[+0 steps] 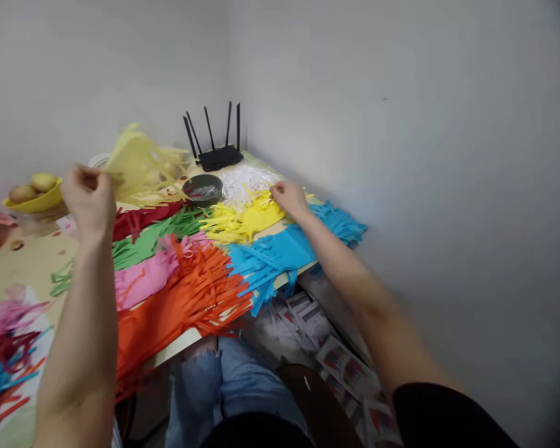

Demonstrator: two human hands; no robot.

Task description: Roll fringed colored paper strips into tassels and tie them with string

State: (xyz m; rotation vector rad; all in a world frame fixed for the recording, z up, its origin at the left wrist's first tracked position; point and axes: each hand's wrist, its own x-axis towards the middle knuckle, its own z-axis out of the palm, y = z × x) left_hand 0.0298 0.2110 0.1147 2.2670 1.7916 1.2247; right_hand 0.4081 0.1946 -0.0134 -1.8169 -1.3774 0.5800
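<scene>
My left hand [89,200] is raised above the table, pinched shut on a pale yellow fringed paper sheet [137,165] that hangs blurred in the air. My right hand [289,198] rests on the bright yellow fringed paper pile [242,223] near the table's far right corner, fingers touching its strips; whether it grips any is unclear. Fringed sheets lie side by side across the table: blue [280,252], orange [182,298], pink [144,277], green [144,239] and dark red [142,218].
A dark round bowl [203,188] and white shredded paper [247,179] sit behind the yellow pile. A black router [219,155] stands in the corner. A yellow dish with potatoes [32,191] is at far left. Mixed paper strips [4,348] lie near left. Printed packets [326,348] lie under the table.
</scene>
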